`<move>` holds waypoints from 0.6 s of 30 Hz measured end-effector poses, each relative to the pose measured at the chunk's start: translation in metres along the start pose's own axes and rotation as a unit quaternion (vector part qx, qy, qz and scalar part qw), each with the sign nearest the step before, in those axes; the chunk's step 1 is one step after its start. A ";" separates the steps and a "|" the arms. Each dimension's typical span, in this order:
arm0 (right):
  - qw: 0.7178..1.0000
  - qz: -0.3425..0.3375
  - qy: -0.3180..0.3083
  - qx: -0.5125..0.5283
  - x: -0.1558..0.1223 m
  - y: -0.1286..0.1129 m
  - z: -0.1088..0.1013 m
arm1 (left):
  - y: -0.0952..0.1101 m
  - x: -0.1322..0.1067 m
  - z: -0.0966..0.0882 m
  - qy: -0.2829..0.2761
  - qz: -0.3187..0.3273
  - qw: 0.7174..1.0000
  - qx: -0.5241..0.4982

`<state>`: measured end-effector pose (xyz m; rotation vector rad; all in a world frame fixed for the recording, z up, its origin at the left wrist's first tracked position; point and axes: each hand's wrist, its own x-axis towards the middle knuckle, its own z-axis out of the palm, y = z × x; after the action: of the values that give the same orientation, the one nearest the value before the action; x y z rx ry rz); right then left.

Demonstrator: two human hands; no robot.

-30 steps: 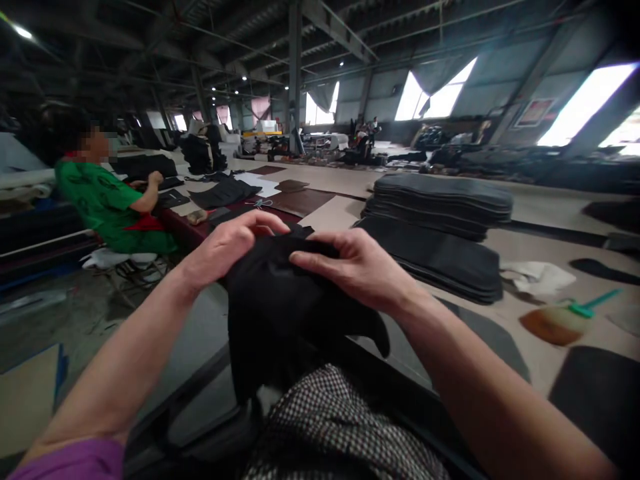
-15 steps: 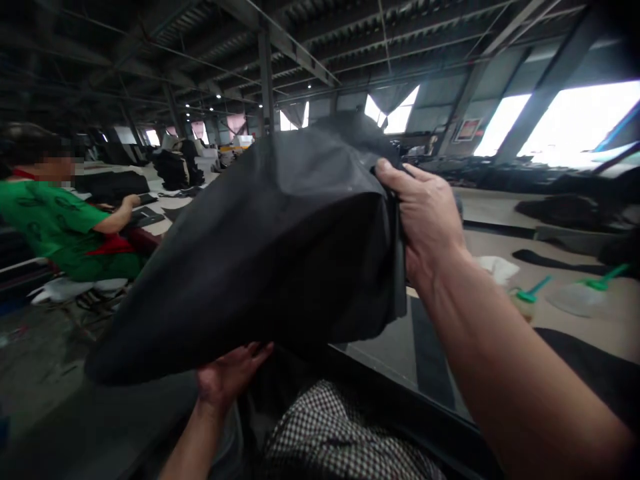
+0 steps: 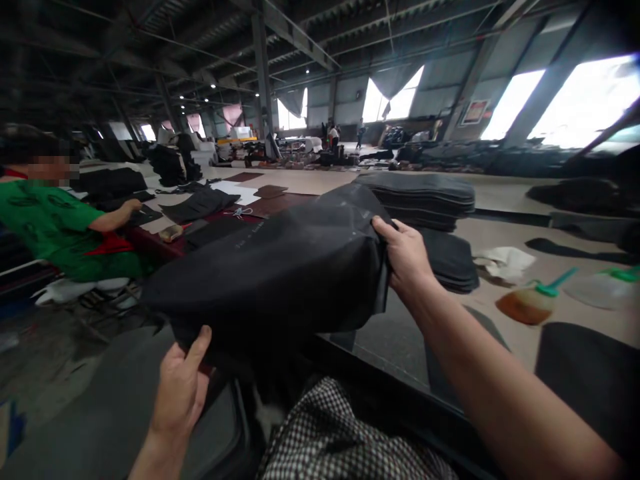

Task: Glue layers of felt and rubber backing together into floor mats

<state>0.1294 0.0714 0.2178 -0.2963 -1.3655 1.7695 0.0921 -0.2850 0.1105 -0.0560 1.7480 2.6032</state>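
Note:
I hold a large black fabric piece (image 3: 280, 267) spread out in front of me, above my lap. My right hand (image 3: 405, 257) is closed on its far right edge, thumb on top. My left hand (image 3: 183, 387) grips its near lower left edge, fingers curled under the cloth and thumb over it. The fabric bulges upward between both hands. My checked trousers (image 3: 345, 440) show below it.
A stack of dark cut pieces (image 3: 425, 193) lies on the long work table (image 3: 505, 227) behind the fabric. Two green-capped squeeze bottles (image 3: 535, 300) lie at the right. A person in a green shirt (image 3: 65, 227) sits at the left, working at the table.
The fabric, bunched in both hands a second ago, was swung up and opened, then lowered. My left hand shifted down to its near edge; my right hand stays on the far edge.

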 end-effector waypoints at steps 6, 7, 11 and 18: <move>0.989 0.069 -0.109 -0.072 0.003 0.034 -0.010 | 0.045 0.024 -0.014 0.095 0.084 0.987 0.095; 0.986 0.073 -0.124 -0.085 0.004 0.042 -0.012 | 0.053 0.027 -0.023 0.085 0.063 0.988 0.111; 0.972 0.076 -0.175 -0.134 0.006 0.074 -0.013 | 0.078 0.032 -0.052 0.042 0.003 0.987 0.155; 0.962 0.043 -0.195 -0.187 0.003 0.117 -0.005 | 0.085 0.028 -0.068 0.042 -0.005 0.986 0.162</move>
<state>0.0752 0.0730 0.1140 -0.2150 -2.0040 1.6879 0.0640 -0.3804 0.1627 -0.1744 2.1689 2.3049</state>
